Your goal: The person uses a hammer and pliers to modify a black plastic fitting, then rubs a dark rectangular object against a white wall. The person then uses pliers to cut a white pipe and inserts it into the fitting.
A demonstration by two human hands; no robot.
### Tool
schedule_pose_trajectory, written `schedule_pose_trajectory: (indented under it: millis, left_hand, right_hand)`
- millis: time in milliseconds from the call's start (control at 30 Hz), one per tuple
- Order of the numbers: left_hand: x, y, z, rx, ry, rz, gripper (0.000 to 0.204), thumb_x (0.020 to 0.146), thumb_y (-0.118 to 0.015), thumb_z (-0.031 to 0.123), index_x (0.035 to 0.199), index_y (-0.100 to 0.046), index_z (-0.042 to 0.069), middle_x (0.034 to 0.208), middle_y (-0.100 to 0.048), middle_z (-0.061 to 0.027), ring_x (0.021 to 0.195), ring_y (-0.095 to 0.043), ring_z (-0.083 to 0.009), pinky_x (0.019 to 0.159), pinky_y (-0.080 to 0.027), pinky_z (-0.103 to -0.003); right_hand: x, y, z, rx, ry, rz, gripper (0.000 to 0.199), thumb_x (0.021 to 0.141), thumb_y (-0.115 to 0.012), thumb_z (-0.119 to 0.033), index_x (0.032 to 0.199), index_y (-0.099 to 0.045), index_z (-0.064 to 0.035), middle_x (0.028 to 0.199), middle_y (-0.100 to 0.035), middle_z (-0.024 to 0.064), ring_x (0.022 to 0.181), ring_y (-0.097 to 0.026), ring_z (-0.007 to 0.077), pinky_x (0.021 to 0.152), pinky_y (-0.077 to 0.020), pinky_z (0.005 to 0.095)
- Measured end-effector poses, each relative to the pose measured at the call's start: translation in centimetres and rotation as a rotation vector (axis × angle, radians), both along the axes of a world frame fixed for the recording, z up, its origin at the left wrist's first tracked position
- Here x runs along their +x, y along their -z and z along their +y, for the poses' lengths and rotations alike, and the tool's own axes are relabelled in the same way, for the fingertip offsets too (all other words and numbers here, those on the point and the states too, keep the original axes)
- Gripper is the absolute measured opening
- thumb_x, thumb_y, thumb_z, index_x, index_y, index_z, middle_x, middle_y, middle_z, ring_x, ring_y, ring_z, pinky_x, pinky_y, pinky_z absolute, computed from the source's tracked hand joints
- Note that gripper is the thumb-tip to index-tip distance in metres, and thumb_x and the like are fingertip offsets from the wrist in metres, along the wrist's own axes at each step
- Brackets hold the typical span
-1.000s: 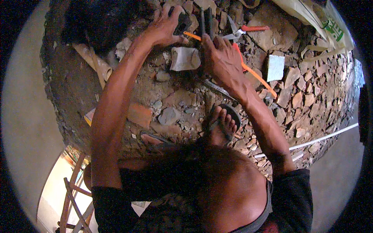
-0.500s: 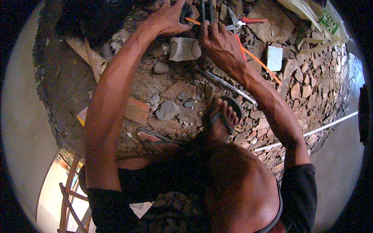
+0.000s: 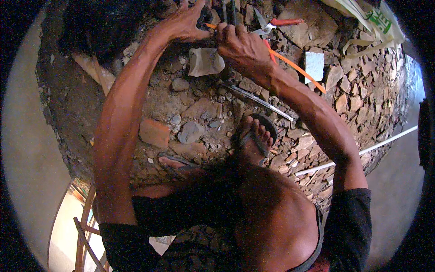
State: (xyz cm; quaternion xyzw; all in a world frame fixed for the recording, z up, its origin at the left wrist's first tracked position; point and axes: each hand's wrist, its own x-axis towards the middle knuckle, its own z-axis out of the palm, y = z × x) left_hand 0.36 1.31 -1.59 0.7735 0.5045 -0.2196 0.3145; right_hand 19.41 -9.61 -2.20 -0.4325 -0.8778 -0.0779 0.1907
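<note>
My left hand (image 3: 183,25) is at the top of the view, its thumb and fingers spread in a curve beside a dark object (image 3: 204,17). Whether it touches that object I cannot tell. Just right of it, my right hand (image 3: 244,47) is closed, knuckles up, on a thin orange cable (image 3: 297,68). One end of the cable pokes out toward the dark object; the other trails right, under my wrist and over the rubble. Cutters with red handles (image 3: 286,21) lie with their blades spread, right of my right hand. Two dark bars (image 3: 229,11) stand behind its fingers.
Below my hands lie a pale curved fragment (image 3: 206,62), a thin silvery rod (image 3: 260,100), a brick piece (image 3: 154,133) and a grey stone (image 3: 190,132). Rightward are a white block (image 3: 314,66), a plastic bag (image 3: 376,22), broken stones and a white pipe (image 3: 385,146). My sandalled foot (image 3: 256,136) stands nearby.
The whole view has shifted slightly, so most things sit further left. My right hand, still closed on the orange cable, has come a little nearer my left hand and away from the cutters.
</note>
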Motion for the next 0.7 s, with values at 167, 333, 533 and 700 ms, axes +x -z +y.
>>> schedule_pose_trajectory:
  millis: [167, 333, 533, 700]
  left_hand:
    - [0.4, -1.3, 0.1, 0.098, 0.128, -0.013, 0.099, 0.082, -0.07, 0.052, 0.149, -0.024, -0.003, 0.152, -0.024, -0.0333, 0.142, -0.027, -0.0463, 0.111, -0.033, -0.052]
    - [-0.8, 1.7, -0.6, 0.283, 0.107, -0.017, 0.11, 0.072, -0.078, 0.05, 0.152, -0.022, 0.0, 0.152, -0.02, -0.037, 0.141, -0.027, -0.0507, 0.115, -0.031, -0.051]
    - [-1.0, 1.7, -0.7, 0.359, 0.135, -0.183, 0.11, 0.062, -0.088, 0.044, 0.143, -0.026, 0.002, 0.142, -0.029, -0.0381, 0.134, -0.032, -0.0546, 0.11, -0.035, -0.051]
    - [-3.0, -1.8, -0.4, 0.142, 0.134, -0.224, 0.103, 0.06, -0.087, 0.041, 0.138, -0.033, 0.002, 0.139, -0.04, -0.0354, 0.131, -0.041, -0.0499, 0.11, -0.037, -0.047]
  right_hand:
    - [-0.3, 2.2, 0.3, -0.028, 0.01, -0.148, 0.052, 0.079, -0.065, -0.032, 0.117, -0.055, 0.0013, 0.099, -0.052, 0.0134, 0.082, -0.057, 0.0263, 0.05, -0.0476, 0.0338]
    - [1.3, 4.0, 0.0, -0.033, -0.036, -0.108, 0.059, 0.081, -0.065, -0.041, 0.124, -0.052, -0.0011, 0.105, -0.055, 0.0182, 0.085, -0.057, 0.0299, 0.054, -0.048, 0.0378]
    - [-0.4, 1.7, 1.6, 0.041, -0.103, -0.092, 0.044, 0.075, -0.064, -0.013, 0.115, -0.059, 0.0044, 0.092, -0.059, 0.0133, 0.083, -0.061, 0.025, 0.053, -0.0511, 0.0336]
    - [1.5, -5.3, 0.1, -0.791, 0.071, 0.181, 0.035, 0.08, -0.06, -0.007, 0.114, -0.06, 0.0014, 0.095, -0.063, 0.0229, 0.085, -0.066, 0.0427, 0.068, -0.0544, 0.0494]
